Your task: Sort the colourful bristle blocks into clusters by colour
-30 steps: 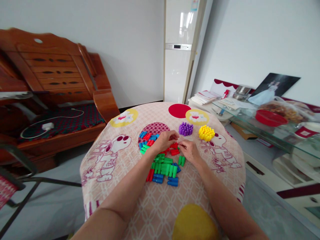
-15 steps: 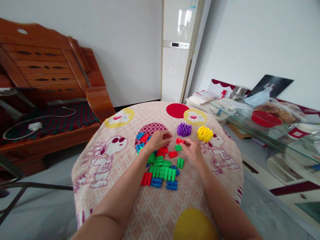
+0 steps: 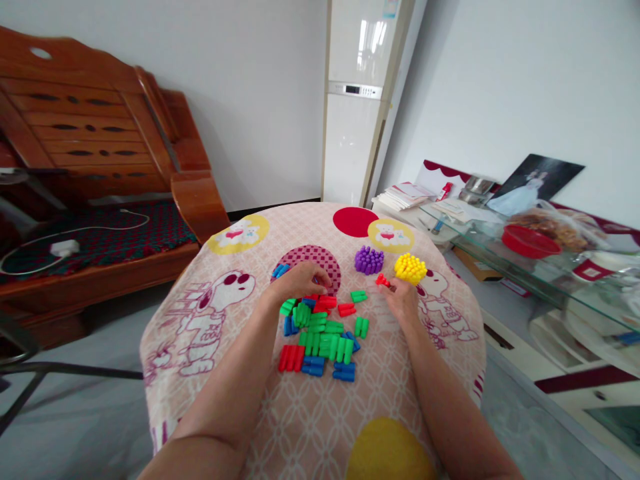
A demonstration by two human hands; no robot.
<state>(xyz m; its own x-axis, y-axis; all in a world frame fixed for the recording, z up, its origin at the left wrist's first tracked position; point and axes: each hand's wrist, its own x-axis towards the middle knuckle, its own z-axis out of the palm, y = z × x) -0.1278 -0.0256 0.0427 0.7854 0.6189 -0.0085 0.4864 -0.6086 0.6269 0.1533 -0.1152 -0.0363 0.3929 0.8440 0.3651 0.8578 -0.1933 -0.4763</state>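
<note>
My left hand [image 3: 301, 281] is over the far left part of a pile of plastic pegs, its fingers bent downward and parted from the thumb. A bit of blue shows beneath those fingers. In the fingertips of my right hand [image 3: 401, 298] is a small bunch of red pegs [image 3: 383, 281], just in front of the yellow peg bundle [image 3: 411, 268]. A purple peg bundle [image 3: 369, 260] stands upright to its left. Between my hands lie green pegs [image 3: 327, 345], red pegs [image 3: 291, 358] and blue pegs [image 3: 344, 371], many side by side in short rows.
A patterned cloth covers the round table [image 3: 310, 427]. Along the right runs a glass-topped cabinet [image 3: 500, 247] bearing papers, a red bowl [image 3: 531, 241] and a photo [image 3: 543, 177]. A wooden bench [image 3: 95, 147] stands at the left, a tall white appliance [image 3: 353, 133] behind the table.
My right hand has moved right with the red pegs, toward the yellow bundle. My left hand has shifted left and down over the pile, now covering red and blue pegs there.
</note>
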